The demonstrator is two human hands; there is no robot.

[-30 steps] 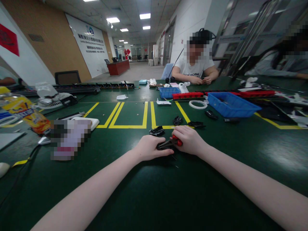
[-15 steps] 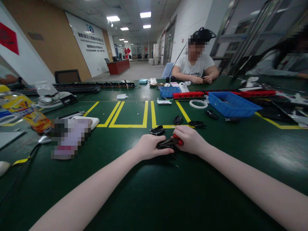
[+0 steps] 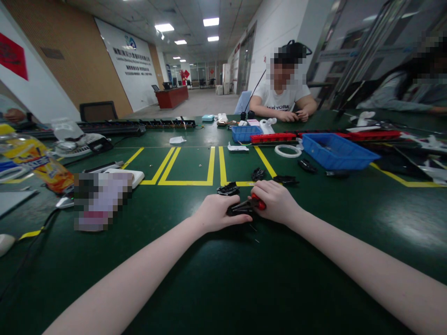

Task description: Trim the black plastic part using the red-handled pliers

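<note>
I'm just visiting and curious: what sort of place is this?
Probably an assembly workshop: a green work table marked with yellow tape, blue parts bins, and the right hand gripping red-handled pliers beside the left hand.

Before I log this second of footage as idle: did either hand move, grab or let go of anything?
Barely anything changed. The right hand keeps its grip on the red-handled pliers, and the left hand stays on the small black part at their tip. The loose black parts on the green table lie as before.

The right hand [image 3: 275,203] swallows most of the red-handled pliers [image 3: 246,206] — what their tips grip stays hidden under the left hand [image 3: 216,214]; a pixelated patch [image 3: 99,200] masks something nearby.
</note>
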